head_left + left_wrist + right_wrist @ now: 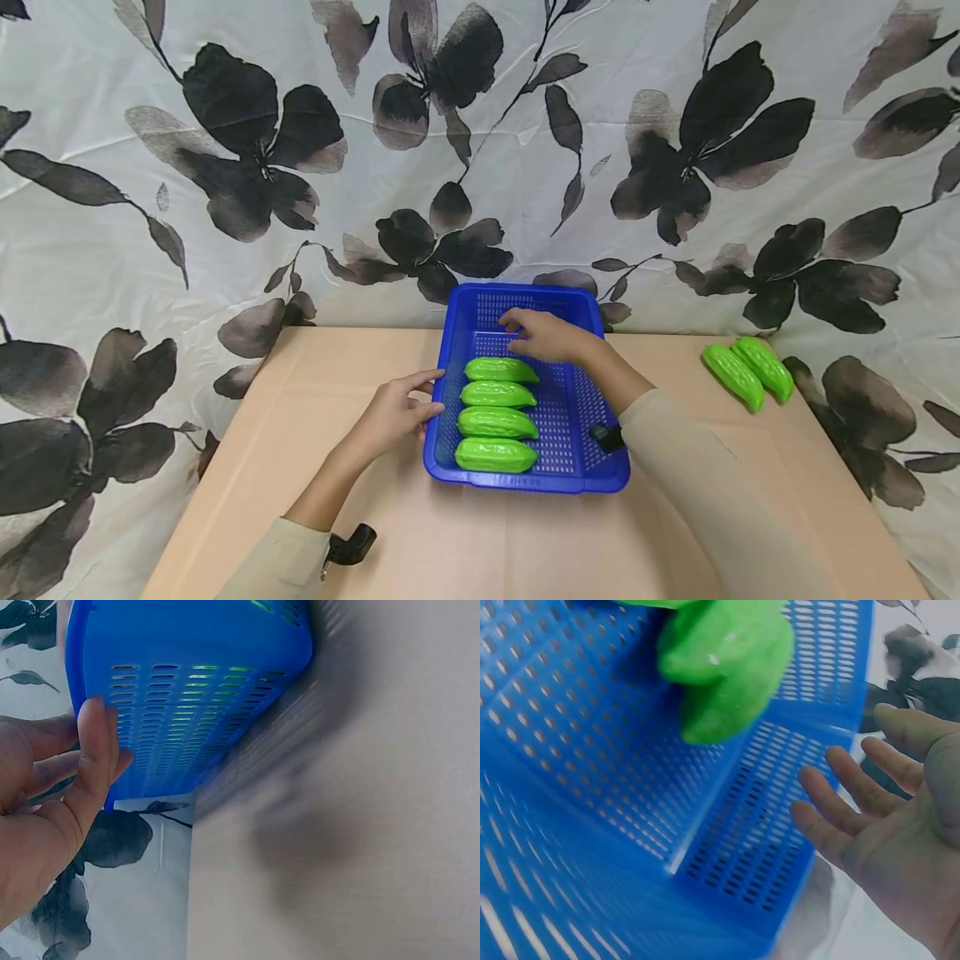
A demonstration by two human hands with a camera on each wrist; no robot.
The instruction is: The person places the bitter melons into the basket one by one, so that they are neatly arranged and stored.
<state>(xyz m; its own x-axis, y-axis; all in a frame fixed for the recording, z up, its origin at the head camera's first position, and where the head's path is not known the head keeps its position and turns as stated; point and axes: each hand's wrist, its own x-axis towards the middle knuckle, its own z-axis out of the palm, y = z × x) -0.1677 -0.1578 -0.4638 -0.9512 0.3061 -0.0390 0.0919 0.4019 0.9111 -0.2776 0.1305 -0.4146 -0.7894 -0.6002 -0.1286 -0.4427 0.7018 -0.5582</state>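
A blue perforated plastic basket (556, 482) stands near the middle of the table. Inside, along its left side, several shiny green bitter gourds (497, 422) lie in a row. My left hand (393, 412) holds the basket's left rim, thumb against the outer wall; in the left wrist view, the fingers (91, 750) are at the rim. Over the basket's far part is my right hand (551, 336), its fingers loosely bent and holding nothing. The right wrist view shows that palm (900, 847) bare beside the basket wall, with bitter gourds (731, 667) nearby.
Two more green bitter gourds (750, 372) lie side by side at the table's far right edge. A white cloth with dark flowers (255, 167) hangs behind the table (480, 550). A small black device (352, 546) is on the left wrist.
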